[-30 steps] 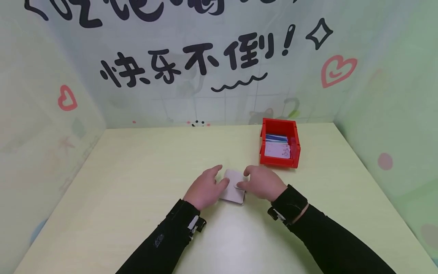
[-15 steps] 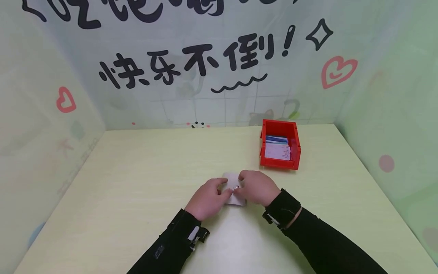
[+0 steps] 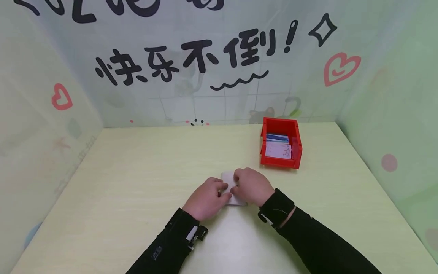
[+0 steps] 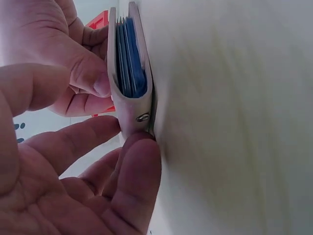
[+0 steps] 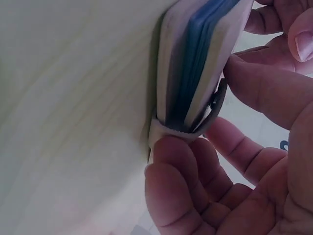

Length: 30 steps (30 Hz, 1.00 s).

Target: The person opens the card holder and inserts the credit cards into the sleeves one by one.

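A pale pink card holder point(image 3: 229, 177) lies on the table between both hands. Blue sleeves point(image 4: 128, 58) show edge-on inside its covers in the left wrist view, and a small metal stud point(image 4: 143, 118) sits on its spine. My left hand point(image 3: 207, 198) holds the spine side with its fingertips, the thumb standing apart from the cover in the left wrist view. On the opposite side my right hand point(image 3: 254, 186) has its thumb at the top cover and its curled fingers against the strap point(image 5: 168, 128), which wraps around the holder's open edge.
A red bin point(image 3: 280, 163) with cards point(image 3: 278, 150) in it stands on the table point(image 3: 154, 163) beyond the right hand. Printed cloth walls point(image 3: 178, 102) enclose the table at the back and both sides.
Both hands have come closer together over the card holder. The right hand has moved left, its thumb and fingers closing in by the strap. The left fingers now reach further onto the holder.
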{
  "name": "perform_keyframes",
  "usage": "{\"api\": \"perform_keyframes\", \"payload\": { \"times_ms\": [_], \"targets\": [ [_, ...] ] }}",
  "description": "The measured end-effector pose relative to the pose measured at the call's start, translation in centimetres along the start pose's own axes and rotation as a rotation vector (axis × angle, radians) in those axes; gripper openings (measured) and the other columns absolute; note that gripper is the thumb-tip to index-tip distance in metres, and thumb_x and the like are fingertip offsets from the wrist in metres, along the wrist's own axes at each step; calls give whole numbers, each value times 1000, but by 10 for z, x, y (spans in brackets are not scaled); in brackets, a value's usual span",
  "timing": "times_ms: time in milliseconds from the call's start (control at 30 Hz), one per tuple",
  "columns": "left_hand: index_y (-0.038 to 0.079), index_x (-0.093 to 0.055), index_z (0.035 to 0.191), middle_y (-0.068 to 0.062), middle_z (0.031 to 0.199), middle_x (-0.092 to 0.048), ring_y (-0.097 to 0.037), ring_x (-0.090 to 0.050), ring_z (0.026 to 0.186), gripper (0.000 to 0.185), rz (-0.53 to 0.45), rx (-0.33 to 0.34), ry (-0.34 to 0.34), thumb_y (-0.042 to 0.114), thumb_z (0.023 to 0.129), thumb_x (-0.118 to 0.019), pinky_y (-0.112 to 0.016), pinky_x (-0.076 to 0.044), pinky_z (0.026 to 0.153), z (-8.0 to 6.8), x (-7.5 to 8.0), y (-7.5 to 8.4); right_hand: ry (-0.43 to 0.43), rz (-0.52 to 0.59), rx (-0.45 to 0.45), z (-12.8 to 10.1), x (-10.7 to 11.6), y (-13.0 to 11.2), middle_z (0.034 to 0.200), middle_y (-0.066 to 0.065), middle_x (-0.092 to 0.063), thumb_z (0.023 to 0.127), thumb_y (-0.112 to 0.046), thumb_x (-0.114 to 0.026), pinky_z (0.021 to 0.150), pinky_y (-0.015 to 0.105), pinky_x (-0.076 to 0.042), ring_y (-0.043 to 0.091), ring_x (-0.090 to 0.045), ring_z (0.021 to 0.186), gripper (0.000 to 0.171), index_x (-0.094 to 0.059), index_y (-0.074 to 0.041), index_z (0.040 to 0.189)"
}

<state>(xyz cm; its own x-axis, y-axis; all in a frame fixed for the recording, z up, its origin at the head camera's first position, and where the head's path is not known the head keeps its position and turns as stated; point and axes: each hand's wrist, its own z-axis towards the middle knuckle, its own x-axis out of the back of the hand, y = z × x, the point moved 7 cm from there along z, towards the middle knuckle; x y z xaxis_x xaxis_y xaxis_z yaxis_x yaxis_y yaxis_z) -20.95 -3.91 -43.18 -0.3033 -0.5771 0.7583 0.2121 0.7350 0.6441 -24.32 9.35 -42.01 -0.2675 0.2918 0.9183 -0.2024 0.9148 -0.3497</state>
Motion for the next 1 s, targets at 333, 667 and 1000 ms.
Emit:
{"api": "perform_keyframes", "payload": {
  "times_ms": [333, 667, 1000],
  "targets": [
    [3, -68, 139, -20, 146, -60, -33, -59, 137, 46, 175, -35, -10, 33, 105, -60, -47, -52, 112, -6, -3, 9, 26, 32, 5, 0, -3, 0, 92, 6, -66, 93, -24, -79, 77, 35, -56, 20, -57, 83, 19, -73, -9, 104],
    [4, -68, 140, -20, 147, -59, -32, -56, 141, 47, 205, -56, -19, 35, 106, -59, -46, -51, 113, -5, -3, 11, 71, 9, 32, -2, -2, 1, 89, 7, -67, 93, -20, -76, 80, 38, -58, 20, -58, 78, 14, -75, -8, 99],
    [5, -74, 131, -19, 141, -64, -29, -57, 138, 43, 272, -66, 4, 36, 104, -62, -43, -55, 107, -4, -4, 14, 36, 88, -12, 4, 0, 13, 85, 5, -67, 94, -17, -76, 72, 31, -56, 20, -59, 75, 12, -72, -8, 100]
  ]
}}
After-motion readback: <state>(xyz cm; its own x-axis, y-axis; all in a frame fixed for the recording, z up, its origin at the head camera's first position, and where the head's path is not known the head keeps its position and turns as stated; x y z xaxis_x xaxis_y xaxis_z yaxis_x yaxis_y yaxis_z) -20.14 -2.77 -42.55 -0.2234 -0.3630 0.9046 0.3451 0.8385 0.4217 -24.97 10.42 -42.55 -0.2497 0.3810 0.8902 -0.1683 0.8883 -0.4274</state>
